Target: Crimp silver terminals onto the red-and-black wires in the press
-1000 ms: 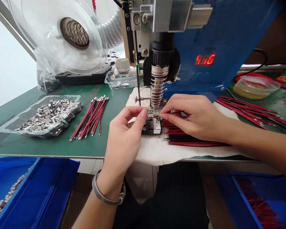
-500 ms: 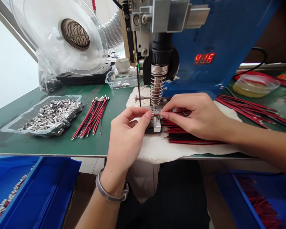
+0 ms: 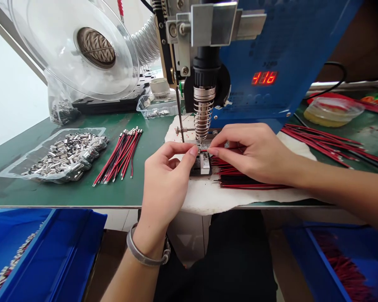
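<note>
My left hand [image 3: 165,180] is closed in a pinch left of the soldering tip; what sits between its fingertips is too small and hidden to name. My right hand [image 3: 255,153] pinches the end of a red and black wire just right of the tip, its thumb and forefinger close to the left fingertips. Above both hands stands a soldering iron [image 3: 204,107] with a coil spring, its point down between them. Beneath the fingertips is a small metal fixture block [image 3: 204,163]. A bundle of red and black wires [image 3: 239,183] lies under my right hand on a white cloth [image 3: 204,197].
To the left are a clear tray [image 3: 15,170] of small metal connectors and finished-looking wires [image 3: 118,157]. A blue machine [image 3: 271,42] with a red display [image 3: 264,78] rises behind. Blue bins [image 3: 72,251] flank my lap; a clear round extraction hood [image 3: 59,50] stands back left.
The display has gone from 415 to what looks like 416. My view has shifted slightly, while both hands keep their pinch at the soldering tip.
</note>
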`<move>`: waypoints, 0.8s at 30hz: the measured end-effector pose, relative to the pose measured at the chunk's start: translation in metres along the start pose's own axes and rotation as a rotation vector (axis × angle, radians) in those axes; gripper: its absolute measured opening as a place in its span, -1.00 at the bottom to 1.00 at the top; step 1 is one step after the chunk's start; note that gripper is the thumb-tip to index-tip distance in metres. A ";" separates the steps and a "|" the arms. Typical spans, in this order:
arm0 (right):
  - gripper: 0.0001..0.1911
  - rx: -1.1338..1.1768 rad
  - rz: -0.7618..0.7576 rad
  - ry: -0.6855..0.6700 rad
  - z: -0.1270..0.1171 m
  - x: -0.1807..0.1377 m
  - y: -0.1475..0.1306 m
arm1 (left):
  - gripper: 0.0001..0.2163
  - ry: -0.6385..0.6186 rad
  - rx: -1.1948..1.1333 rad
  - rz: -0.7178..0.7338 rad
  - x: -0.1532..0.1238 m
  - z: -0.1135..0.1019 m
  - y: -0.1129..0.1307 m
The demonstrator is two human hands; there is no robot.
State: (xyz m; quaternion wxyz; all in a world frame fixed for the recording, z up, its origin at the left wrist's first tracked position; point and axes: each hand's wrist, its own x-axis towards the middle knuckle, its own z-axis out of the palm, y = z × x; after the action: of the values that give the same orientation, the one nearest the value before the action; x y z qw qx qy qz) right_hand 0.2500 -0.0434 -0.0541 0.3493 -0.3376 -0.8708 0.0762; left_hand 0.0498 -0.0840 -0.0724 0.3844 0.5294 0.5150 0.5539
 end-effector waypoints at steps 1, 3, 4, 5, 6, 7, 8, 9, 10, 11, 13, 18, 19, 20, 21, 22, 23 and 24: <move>-0.86 0.002 -0.005 0.008 0.000 0.000 0.000 | -0.84 0.005 0.000 -0.003 0.000 0.000 0.000; -0.86 0.004 -0.014 0.023 0.001 0.000 -0.001 | -0.85 0.012 -0.001 -0.010 -0.001 0.000 0.001; -0.86 0.003 -0.017 0.031 0.002 0.000 -0.001 | -0.85 0.016 -0.001 -0.010 -0.001 0.000 0.001; -0.86 0.001 -0.016 0.037 0.002 0.000 -0.001 | -0.86 0.017 -0.001 -0.009 -0.002 0.000 0.001; -0.86 0.000 -0.013 0.042 0.002 0.000 -0.001 | -0.86 0.016 -0.001 -0.007 -0.002 0.000 0.001; -0.86 0.000 -0.006 0.046 0.003 0.000 -0.002 | -0.86 0.016 0.000 -0.006 -0.002 0.000 0.001; -0.86 0.000 0.002 0.047 0.003 -0.001 -0.002 | -0.86 0.016 0.001 -0.009 -0.002 0.001 0.001; -0.85 0.001 0.007 0.048 0.003 -0.001 -0.002 | -0.86 0.018 0.000 -0.011 -0.002 0.001 0.001; -0.85 0.000 0.013 0.050 0.003 -0.001 -0.002 | -0.86 0.018 -0.001 -0.015 -0.002 0.001 0.001; -0.85 -0.001 0.017 0.050 0.003 -0.001 -0.003 | -0.86 0.017 -0.001 -0.017 -0.002 0.002 0.001; -0.86 -0.010 0.025 0.050 0.003 -0.001 -0.003 | -0.87 0.020 -0.002 -0.016 -0.002 0.002 0.001; -0.86 -0.019 0.036 0.048 0.003 -0.001 -0.006 | -0.88 0.027 0.004 -0.015 -0.002 0.002 0.000; -0.86 -0.017 0.037 0.048 0.003 -0.001 -0.006 | -0.88 0.027 0.003 -0.015 -0.002 0.001 0.000; -0.86 -0.014 0.037 0.051 0.003 -0.001 -0.006 | -0.89 0.028 0.002 -0.014 -0.002 0.001 0.001; -0.86 -0.011 0.038 0.053 0.003 -0.001 -0.006 | -0.89 0.029 0.000 -0.013 -0.002 0.001 0.001; -0.86 -0.009 0.039 0.053 0.003 -0.001 -0.006 | -0.89 0.029 -0.002 -0.011 -0.002 0.001 0.002; -0.86 -0.009 0.041 0.053 0.004 0.000 -0.006 | -0.89 0.029 -0.003 -0.010 -0.003 0.001 0.002; -0.86 -0.010 0.045 0.052 0.004 0.000 -0.006 | -0.90 0.029 -0.004 -0.009 -0.003 0.002 0.003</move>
State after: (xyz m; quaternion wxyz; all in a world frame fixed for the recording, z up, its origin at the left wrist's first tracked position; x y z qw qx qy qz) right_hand 0.2447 -0.0476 -0.0550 0.3683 -0.3609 -0.8539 0.0708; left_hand 0.0522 -0.0867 -0.0703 0.3805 0.5184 0.5216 0.5607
